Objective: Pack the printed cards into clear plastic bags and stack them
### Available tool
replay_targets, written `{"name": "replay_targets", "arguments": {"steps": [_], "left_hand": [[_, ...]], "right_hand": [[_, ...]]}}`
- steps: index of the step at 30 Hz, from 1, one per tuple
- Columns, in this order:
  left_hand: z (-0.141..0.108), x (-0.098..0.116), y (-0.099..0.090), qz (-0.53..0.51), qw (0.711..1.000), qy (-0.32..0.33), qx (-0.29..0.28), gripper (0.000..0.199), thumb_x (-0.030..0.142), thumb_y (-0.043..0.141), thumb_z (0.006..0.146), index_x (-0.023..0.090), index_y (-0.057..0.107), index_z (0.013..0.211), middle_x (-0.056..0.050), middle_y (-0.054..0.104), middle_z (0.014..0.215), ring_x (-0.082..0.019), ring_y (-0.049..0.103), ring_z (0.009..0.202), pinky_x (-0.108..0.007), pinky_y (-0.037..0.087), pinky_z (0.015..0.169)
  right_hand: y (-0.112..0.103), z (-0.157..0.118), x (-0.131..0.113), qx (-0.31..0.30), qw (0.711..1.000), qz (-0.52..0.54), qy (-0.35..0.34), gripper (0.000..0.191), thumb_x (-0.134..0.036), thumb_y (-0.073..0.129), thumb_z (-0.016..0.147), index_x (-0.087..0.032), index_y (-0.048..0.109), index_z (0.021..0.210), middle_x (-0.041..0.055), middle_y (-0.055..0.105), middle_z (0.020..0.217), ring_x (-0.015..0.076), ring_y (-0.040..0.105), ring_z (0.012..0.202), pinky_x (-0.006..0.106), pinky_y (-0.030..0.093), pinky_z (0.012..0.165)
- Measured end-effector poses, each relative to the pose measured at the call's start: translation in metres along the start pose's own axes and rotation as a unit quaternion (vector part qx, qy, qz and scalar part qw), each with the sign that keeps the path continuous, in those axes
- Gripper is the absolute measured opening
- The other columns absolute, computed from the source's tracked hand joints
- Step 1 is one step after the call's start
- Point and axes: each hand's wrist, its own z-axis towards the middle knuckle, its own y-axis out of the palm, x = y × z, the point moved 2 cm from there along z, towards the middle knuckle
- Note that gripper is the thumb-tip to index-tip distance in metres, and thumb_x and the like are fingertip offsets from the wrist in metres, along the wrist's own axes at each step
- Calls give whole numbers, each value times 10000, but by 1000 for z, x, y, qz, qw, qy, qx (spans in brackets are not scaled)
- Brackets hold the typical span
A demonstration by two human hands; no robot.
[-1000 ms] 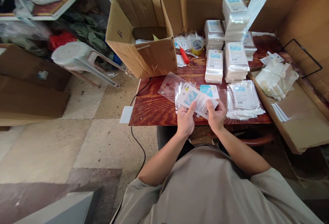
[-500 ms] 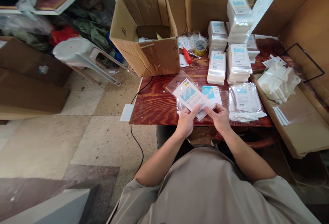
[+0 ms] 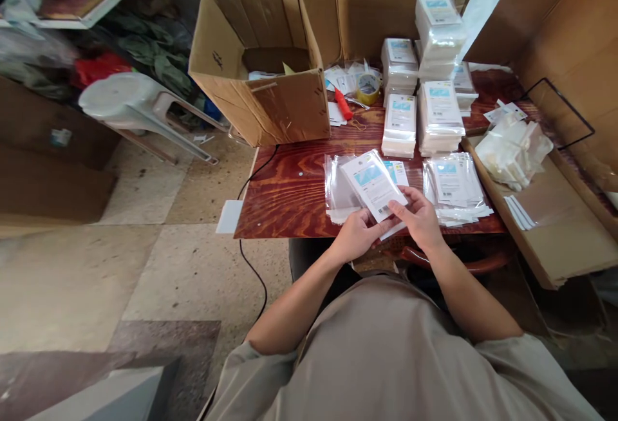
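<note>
Both my hands grip one printed card in a clear plastic sleeve (image 3: 371,183), tilted above the table's front edge. My left hand (image 3: 358,235) is closed at its lower left, fingers partly under it. The thumb of my right hand (image 3: 419,218) presses on the card's lower right corner. Clear plastic bags (image 3: 338,186) lie flat on the table to the left of the card. Behind it a white-and-blue printed card (image 3: 398,171) is partly hidden. Right of my hands lies a loose pile of bagged cards (image 3: 454,183).
Tall stacks of bagged cards (image 3: 440,112) stand behind. An open cardboard box (image 3: 284,109) is at the table's back left, with a red-handled tool (image 3: 343,104) and a tape roll (image 3: 367,88) beside it. A shallow carton (image 3: 564,221) lies at the right. A white stool (image 3: 118,96) stands left.
The sleeved card has shifted right and turned more upright, and its clear flap no longer sticks out at the top. My left hand has moved slightly right under its lower edge.
</note>
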Motion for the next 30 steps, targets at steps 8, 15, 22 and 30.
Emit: {"name": "replay_targets", "arguments": {"steps": [8,15,22,30], "left_hand": [[30,16,-66,368,847,91,373,399,347,864,830,175,689,1146,-217,677,1255,-427,616,1251,-560,443,1134],[50,9,-107,434,832,-83,337,395,448,888,829,211,633,1018,-170,742,1119,-399,690,1153,-506,482,1031],[45,16,-112,501,786,-102,346,599,503,899,817,155,649,1236,-169,717,1309,-336,671,1228,-414,490,1008],[43,12,-122,473,812,-95,328,501,419,901,825,162,675,1191,-146,735,1257,-305,697,1167,-390,506,983]], "right_hand": [[-130,23,0,346,883,-305,-81,566,-398,807,774,-140,665,1257,106,727,968,277,691,843,497,570,867],[-113,24,13,311,753,-532,-231,333,-362,721,923,-115,697,1146,239,707,1212,405,629,1214,588,503,1063],[-34,32,-4,-190,709,-608,-304,429,-345,809,943,-121,722,1297,176,667,1464,392,571,1409,565,487,1178],[-31,25,-11,-257,661,-645,-284,232,-172,519,1092,-148,746,1132,125,772,1206,284,719,1129,430,589,917]]}}
